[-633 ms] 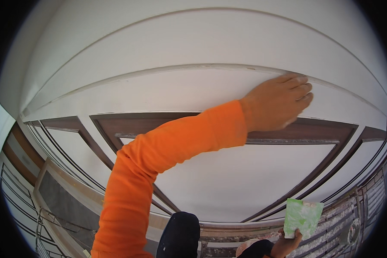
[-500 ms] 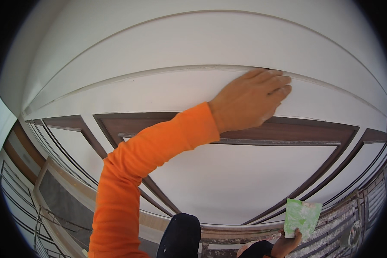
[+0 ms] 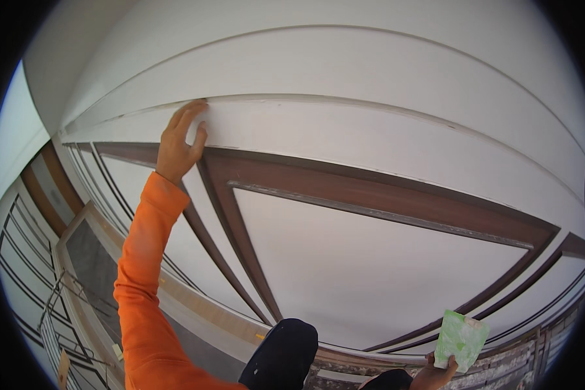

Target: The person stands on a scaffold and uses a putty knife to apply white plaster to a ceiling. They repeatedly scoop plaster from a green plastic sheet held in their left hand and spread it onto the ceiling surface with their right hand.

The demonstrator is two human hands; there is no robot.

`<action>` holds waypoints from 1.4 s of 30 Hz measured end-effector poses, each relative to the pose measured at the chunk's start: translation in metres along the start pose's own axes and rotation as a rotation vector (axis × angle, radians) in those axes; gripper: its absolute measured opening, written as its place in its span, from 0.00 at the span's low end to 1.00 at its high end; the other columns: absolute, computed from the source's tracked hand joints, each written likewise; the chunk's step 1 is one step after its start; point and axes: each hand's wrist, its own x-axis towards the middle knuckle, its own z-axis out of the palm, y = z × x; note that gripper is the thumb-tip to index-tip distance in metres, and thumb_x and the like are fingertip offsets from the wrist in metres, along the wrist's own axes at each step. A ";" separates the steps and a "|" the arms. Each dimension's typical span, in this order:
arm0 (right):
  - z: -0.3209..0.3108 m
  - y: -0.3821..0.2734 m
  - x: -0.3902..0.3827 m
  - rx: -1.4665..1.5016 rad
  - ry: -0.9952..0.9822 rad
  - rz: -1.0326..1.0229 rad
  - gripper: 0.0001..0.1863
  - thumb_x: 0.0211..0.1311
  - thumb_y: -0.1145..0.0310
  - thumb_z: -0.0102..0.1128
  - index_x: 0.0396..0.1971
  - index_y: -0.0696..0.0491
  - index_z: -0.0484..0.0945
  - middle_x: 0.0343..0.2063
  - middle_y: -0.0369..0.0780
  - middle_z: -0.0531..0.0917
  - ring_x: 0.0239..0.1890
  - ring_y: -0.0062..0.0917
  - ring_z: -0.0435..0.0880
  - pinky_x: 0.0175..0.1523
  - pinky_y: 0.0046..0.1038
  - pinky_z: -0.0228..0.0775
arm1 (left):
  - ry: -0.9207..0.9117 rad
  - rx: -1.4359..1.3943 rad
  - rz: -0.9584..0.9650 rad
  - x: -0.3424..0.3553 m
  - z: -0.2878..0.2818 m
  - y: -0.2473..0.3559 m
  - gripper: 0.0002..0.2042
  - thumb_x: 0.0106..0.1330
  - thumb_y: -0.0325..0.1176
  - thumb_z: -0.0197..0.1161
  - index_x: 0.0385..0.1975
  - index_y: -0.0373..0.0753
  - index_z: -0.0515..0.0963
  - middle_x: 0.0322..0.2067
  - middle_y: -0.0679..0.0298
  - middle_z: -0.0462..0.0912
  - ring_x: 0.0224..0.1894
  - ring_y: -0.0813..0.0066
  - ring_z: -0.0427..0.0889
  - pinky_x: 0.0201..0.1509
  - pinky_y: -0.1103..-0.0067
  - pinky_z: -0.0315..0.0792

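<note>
My left hand point(image 3: 181, 142), in an orange sleeve, reaches up to the left part of a white ledge. Its fingertips touch the thin seam point(image 3: 253, 97) along the ledge's upper edge. The fingers are bent and the thumb stands apart from them; I see nothing between them. Low on the right, my right hand point(image 3: 433, 376) grips a flat square green board point(image 3: 461, 341) by its lower edge. Whitish smears cover the board's face. Below the ledge, a brown frame point(image 3: 370, 195) surrounds a white wall panel point(image 3: 383, 266).
My dark-clothed knee point(image 3: 283, 354) rises at the bottom centre. Stained metal scaffold planks point(image 3: 500, 374) lie at the lower right. On the left, far below, are a dark grey floor area point(image 3: 94, 260) with a pale border and thin metal rails point(image 3: 52, 312).
My left hand has slid left along the seam, from right of centre to the ledge's left part. The view has tilted and shifted. My right hand still holds the green board.
</note>
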 end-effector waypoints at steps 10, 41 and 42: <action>0.016 0.028 -0.006 -0.029 -0.167 -0.035 0.20 0.63 0.61 0.57 0.51 0.56 0.75 0.49 0.46 0.79 0.47 0.35 0.79 0.47 0.34 0.73 | 0.093 -0.163 0.415 0.014 0.034 0.050 0.22 0.54 0.18 0.62 0.51 0.39 0.78 0.53 0.58 0.77 0.59 0.55 0.76 0.60 0.65 0.73; 0.078 0.055 -0.065 0.135 -0.412 -0.001 0.19 0.63 0.68 0.58 0.51 0.62 0.73 0.46 0.51 0.78 0.40 0.41 0.80 0.39 0.40 0.77 | 0.119 -0.040 0.355 -0.013 0.008 -0.092 0.18 0.59 0.25 0.62 0.51 0.40 0.76 0.51 0.59 0.76 0.55 0.57 0.74 0.59 0.66 0.72; 0.075 0.055 -0.064 0.131 -0.365 0.011 0.19 0.63 0.68 0.58 0.51 0.62 0.73 0.46 0.51 0.78 0.41 0.41 0.79 0.39 0.40 0.77 | 0.126 -0.013 0.330 -0.015 0.007 -0.099 0.18 0.58 0.25 0.63 0.51 0.40 0.76 0.51 0.59 0.76 0.54 0.57 0.74 0.59 0.66 0.72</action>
